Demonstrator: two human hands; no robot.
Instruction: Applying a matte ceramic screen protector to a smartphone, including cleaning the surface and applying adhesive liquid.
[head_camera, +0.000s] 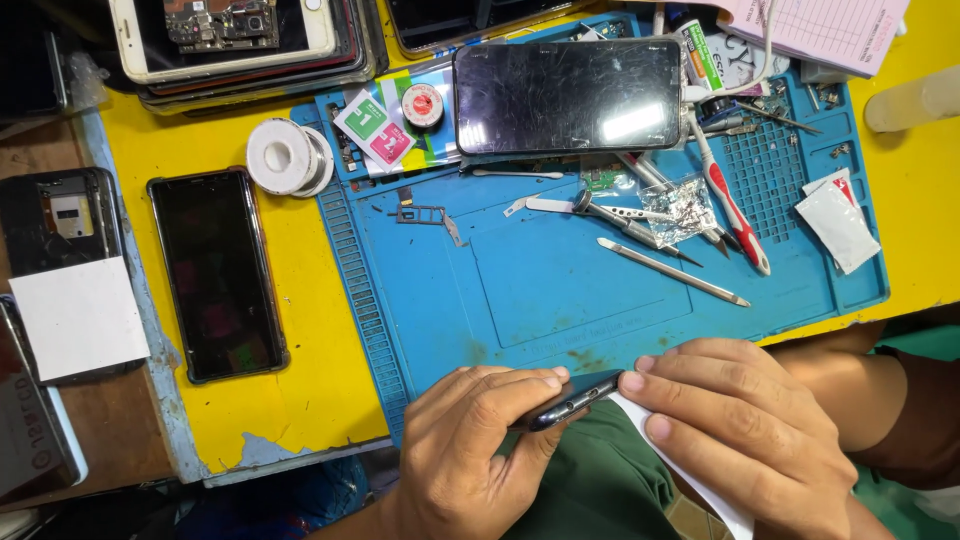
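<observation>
Head view, looking down at the near edge of the blue repair mat, which lies on a yellow desk.

Left hand: grip closed around a dark phone, held on edge and tilted, just over the mat's front edge above the lap. Fingers curl over the top edge of the phone; the thumb runs along the near side.

Right hand: fingertips pressed against the phone's right end. A white wipe lies under this hand, trapped between the fingers and the phone and trailing down toward the lower right. Grip is closed on the wipe, fingers otherwise fairly flat.

On the mat, well apart from the hands: a second phone with a black screen, face up at the far edge; a metal spudger lying diagonally at centre; tweezers and a small clear bag of parts just beyond it; a red-and-white handled tool; white sachets at the right.

Left of the mat, on the desk: a roll of white tape and a black phone lying face up. Stack of phones at top left.
</observation>
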